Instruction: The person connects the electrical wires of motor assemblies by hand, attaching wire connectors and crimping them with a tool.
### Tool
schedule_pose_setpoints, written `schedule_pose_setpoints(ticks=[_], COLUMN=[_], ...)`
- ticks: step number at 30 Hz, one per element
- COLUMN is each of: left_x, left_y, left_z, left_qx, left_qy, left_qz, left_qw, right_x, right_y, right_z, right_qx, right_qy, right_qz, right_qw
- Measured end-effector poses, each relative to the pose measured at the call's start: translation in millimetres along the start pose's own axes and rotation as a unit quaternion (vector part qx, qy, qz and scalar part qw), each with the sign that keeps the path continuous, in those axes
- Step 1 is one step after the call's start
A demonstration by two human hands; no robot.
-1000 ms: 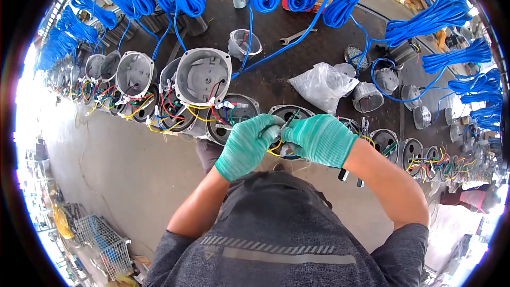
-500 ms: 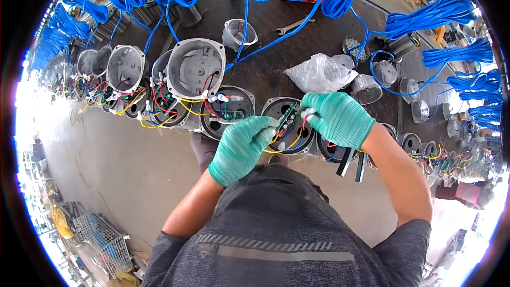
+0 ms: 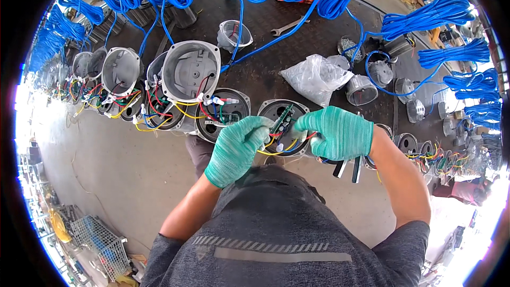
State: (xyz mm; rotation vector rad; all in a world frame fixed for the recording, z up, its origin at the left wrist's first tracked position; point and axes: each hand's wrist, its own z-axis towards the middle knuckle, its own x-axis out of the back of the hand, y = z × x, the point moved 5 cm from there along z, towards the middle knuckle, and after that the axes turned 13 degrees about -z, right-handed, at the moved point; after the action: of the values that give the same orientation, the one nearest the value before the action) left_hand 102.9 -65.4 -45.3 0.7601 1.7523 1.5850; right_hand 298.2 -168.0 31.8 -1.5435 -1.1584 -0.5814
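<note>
Both of my hands wear green striped gloves over a round black-and-grey housing [image 3: 270,110] at the table's near edge. A small green circuit board [image 3: 282,119] stands tilted above this housing, and my left hand [image 3: 238,149] pinches its lower end. My right hand [image 3: 340,134] is closed beside the board, a red wire [image 3: 311,135] running into its fingers. Yellow wire [image 3: 269,153] and other thin leads hang below the board. Under the right hand, two dark-and-silver tool handles [image 3: 348,171] poke out past the table edge.
Grey cast housings [image 3: 191,69] with coloured wires line the left side. Coiled blue cables [image 3: 425,20] ring the far side. A clear plastic bag [image 3: 317,78], a wrench [image 3: 289,26] and a small grey cup [image 3: 234,35] lie beyond my hands. A wire cart [image 3: 101,242] stands on the floor.
My right hand has moved down slightly, from the board's upper end to its right side, its fingers now curled lower. My left hand keeps its pinch on the board.
</note>
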Motion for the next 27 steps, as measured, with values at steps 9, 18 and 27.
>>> schedule_pose_setpoints(ticks=[9, 18, 27], left_x=[-1, -4, -6], left_y=[-1, 31, 33], left_z=[0, 5, 16], left_qx=[0.033, -0.132, -0.159], left_qy=[0.01, -0.017, -0.062], left_qz=[-0.071, 0.174, 0.194], left_qw=[0.997, 0.976, 0.966], right_x=[-43, 0, 14], right_y=[-24, 3, 44], right_z=[23, 16, 23], right_qx=[0.07, -0.108, -0.223], right_qy=[0.161, 0.075, 0.079], right_qz=[-0.328, -0.075, 0.164], right_qw=[0.928, 0.988, 0.958])
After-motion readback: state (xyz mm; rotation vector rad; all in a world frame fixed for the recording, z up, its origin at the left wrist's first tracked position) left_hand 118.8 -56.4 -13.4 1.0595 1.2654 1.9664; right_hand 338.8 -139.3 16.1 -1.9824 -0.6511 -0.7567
